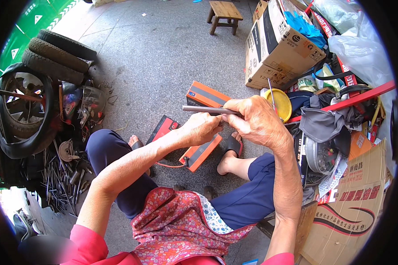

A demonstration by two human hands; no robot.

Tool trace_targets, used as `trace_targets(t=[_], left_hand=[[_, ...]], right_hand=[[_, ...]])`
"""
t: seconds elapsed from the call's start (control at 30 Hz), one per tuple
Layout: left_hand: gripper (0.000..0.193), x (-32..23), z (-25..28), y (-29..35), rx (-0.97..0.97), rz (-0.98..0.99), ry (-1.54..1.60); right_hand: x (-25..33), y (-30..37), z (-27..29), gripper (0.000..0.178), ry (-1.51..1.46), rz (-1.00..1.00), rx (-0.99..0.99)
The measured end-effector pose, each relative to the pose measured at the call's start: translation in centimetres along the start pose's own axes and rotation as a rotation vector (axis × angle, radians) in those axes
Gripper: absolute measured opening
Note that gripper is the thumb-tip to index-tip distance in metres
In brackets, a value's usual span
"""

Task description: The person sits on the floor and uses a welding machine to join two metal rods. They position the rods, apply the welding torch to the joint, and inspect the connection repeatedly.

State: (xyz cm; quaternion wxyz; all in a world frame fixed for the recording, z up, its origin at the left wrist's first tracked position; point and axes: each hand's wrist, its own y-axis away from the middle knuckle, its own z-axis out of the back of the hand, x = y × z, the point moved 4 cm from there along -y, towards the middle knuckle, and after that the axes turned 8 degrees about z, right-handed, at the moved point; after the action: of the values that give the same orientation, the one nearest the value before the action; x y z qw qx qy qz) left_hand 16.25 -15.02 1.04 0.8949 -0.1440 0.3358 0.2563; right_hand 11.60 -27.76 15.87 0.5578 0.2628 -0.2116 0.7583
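Note:
My right hand [261, 121] is closed around one end of a dark grey bar [203, 108], which points left, roughly level. Just below it my left hand [200, 129] is closed, its fingertips pinched close to the right fingers. What those left fingers hold, if anything, is hidden. Beneath the hands, between my feet, lie several box-shaped batteries. An orange battery with a grey stripe [208, 93] is partly covered by the bar. A second orange battery [201, 153] lies nearer, with a thin orange wire [170, 166] at its end. A red and black battery [162, 128] sits left of them.
Stacked tyres [57, 57], a wheel [24, 106] and a heap of metal tools [66, 176] line the left. At right stand a cardboard box [283, 48], a yellow lid [279, 105], a red bar [362, 99] and flattened cardboard [349, 207]. A wooden stool [225, 12] is far off.

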Motion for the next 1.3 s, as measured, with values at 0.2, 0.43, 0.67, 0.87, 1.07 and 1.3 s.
trace_targets(t=[0.2, 0.43, 0.67, 0.87, 1.07, 1.3], left_hand=[[0.022, -0.1, 0.3, -0.1, -0.058, -0.037, 0.003], [0.024, 0.0, 0.0, -0.1, -0.013, 0.001, -0.016], [0.024, -0.7, 0.4, 0.1, -0.007, 0.021, 0.016], [0.022, -0.8, 1.0, 0.1, 0.08, 0.039, -0.028], [0.016, -0.9, 1.3, 0.4, 0.03, 0.051, 0.026], [0.019, -0.8, 1.0, 0.1, 0.024, 0.063, 0.021]], right_hand=[[0.2, 0.0, 0.1, 0.015, -0.005, 0.016, -0.018], [0.3, -0.2, 0.3, 0.015, 0.037, 0.018, 0.007], [0.2, -0.1, 0.2, 0.014, 0.008, 0.067, 0.026], [1.6, 0.1, 0.0, 0.015, 0.346, 0.355, -0.039], [3.1, 1.4, 0.7, 0.024, 0.444, 0.279, -0.148], [3.4, 1.4, 0.2, 0.019, 0.567, 0.24, -0.108]])
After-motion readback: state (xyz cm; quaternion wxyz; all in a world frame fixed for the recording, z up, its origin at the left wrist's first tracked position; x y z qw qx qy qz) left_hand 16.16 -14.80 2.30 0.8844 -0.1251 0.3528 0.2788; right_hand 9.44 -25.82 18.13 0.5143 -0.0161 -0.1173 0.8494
